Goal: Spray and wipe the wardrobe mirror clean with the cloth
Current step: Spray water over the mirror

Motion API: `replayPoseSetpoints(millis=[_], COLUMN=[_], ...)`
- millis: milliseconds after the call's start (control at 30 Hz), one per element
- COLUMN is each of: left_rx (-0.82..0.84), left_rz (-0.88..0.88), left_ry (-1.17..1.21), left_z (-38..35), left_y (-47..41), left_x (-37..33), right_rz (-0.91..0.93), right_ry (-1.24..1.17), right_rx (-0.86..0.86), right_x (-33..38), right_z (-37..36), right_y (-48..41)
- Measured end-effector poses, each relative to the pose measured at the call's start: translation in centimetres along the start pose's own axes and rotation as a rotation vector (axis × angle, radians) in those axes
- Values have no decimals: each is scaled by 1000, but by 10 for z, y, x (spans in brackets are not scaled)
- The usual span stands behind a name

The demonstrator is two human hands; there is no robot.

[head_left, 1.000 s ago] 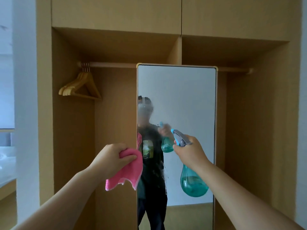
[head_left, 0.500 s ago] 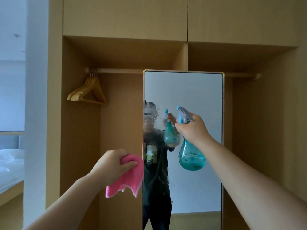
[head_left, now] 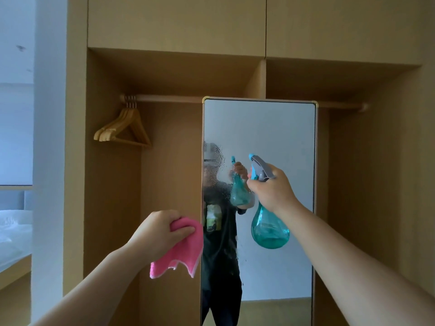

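Mid-spray: right hand [head_left: 270,188] clamped on teal spray bottle [head_left: 269,228], mirror [head_left: 277,137] partly misted at left, left hand [head_left: 160,231] gripping pink cloth [head_left: 181,255], wiping not yet begun.

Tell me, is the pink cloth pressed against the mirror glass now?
No, the cloth hangs from the left hand just left of the mirror, in front of the wardrobe panel.

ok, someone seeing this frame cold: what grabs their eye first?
Probably the tall mirror standing in the middle of the open wooden wardrobe, its left side beaded with spray droplets. Next, the teal spray bottle raised in the right hand in front of the glass, nozzle aimed at it. Then the pink cloth bunched in the left hand, just left of the mirror's edge.
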State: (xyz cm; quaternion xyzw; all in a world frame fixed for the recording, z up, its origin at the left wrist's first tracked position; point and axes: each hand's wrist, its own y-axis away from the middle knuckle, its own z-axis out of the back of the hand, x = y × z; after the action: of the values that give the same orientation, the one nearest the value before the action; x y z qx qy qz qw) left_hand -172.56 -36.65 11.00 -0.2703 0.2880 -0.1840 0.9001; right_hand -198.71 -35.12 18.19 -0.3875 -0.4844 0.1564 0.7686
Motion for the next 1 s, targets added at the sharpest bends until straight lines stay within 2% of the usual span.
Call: replayPoseSetpoints(millis=[400,767,900,1000], left_rx=[49,192,171,177], left_rz=[16,55,76,77], left_ry=[-1,-5,22,24], left_z=[-18,-50,-56,-61], left_y=[13,51,58,63], left_x=[10,28,33,34], right_rz=[-48,-282,-358,-337], right_ry=[1,7,27,84], right_rx=[78,178,153,121], right_x=[-30,-93,-104,-111], right_z=[-17,-52,-52,-48], right_y=[46,124,137,146])
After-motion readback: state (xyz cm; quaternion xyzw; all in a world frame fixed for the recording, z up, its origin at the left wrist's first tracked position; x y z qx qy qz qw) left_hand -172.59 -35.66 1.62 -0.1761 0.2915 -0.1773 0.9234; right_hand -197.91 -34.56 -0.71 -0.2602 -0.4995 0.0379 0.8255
